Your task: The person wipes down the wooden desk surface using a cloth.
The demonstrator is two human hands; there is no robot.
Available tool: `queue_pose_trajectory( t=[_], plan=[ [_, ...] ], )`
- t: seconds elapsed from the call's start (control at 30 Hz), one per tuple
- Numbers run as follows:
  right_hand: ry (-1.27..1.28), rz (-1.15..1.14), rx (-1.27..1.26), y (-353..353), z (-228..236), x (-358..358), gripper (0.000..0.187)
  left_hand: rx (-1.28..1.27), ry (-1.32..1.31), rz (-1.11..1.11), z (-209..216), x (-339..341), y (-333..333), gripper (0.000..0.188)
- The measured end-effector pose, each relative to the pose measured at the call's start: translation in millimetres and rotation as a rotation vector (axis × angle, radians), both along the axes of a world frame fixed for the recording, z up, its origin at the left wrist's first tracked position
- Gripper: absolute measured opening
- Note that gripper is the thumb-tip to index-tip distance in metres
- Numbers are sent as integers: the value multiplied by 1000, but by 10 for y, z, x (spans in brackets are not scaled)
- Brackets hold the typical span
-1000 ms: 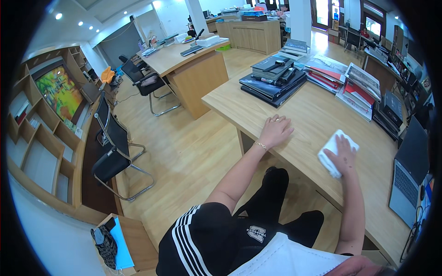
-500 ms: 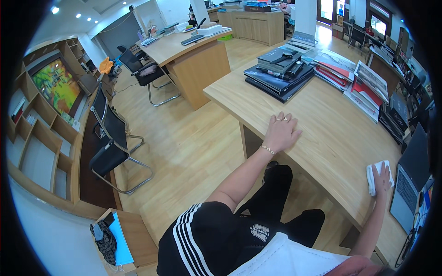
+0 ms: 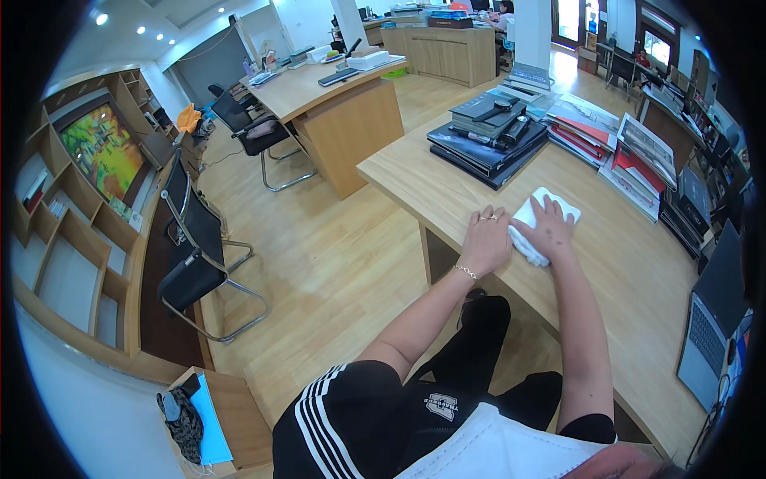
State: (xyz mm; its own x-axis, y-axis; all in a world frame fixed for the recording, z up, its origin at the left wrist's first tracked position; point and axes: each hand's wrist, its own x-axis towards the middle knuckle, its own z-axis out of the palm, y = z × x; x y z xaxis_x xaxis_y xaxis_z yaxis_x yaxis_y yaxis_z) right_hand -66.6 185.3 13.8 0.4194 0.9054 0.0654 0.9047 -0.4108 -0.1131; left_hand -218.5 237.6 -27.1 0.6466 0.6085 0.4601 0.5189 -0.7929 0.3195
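My right hand [image 3: 550, 231] lies with fingers spread over a folded white cloth [image 3: 525, 214], pressing it onto the wooden desk [image 3: 614, 271]. Parts of the cloth show around the fingers and beside the palm. Right beside it, my left hand [image 3: 485, 241] rests on the desk's near edge, fingers stretched out and holding nothing. A ring and a chain bracelet are on that hand and wrist. Just beyond both hands sits a stack of dark folders and boxes [image 3: 487, 144], topped by small black items.
Papers and red folders [image 3: 638, 164] are piled toward the desk's far right. An open laptop [image 3: 706, 327] stands at the right, with cables near it. Black chairs [image 3: 195, 231] and another wooden desk [image 3: 347, 144] are on the left. A low cabinet [image 3: 239, 415] is at lower left.
My right hand has slid the white cloth from beside the laptop leftward across the desk, up to my left hand. My left hand has stayed near the edge, shifting slightly.
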Motion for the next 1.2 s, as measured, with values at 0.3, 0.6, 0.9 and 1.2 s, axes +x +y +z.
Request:
queue_pose_trajectory(
  t=[0.3, 0.6, 0.9, 1.2],
  plan=[
    [44, -45, 75, 87, -83, 579, 85, 27, -29, 26, 13, 10, -59, 40],
    [30, -333, 47, -843, -107, 1536, 81, -17, -4, 2, 69, -33, -77, 36],
    [-8, -576, 30, -1935, -234, 2305, 78, 40, -10, 24, 33, -25, -54, 33],
    [-43, -572, 25, -2363, -322, 2325, 77, 46, 9, 28, 27, -2, -84, 34]
  ],
)
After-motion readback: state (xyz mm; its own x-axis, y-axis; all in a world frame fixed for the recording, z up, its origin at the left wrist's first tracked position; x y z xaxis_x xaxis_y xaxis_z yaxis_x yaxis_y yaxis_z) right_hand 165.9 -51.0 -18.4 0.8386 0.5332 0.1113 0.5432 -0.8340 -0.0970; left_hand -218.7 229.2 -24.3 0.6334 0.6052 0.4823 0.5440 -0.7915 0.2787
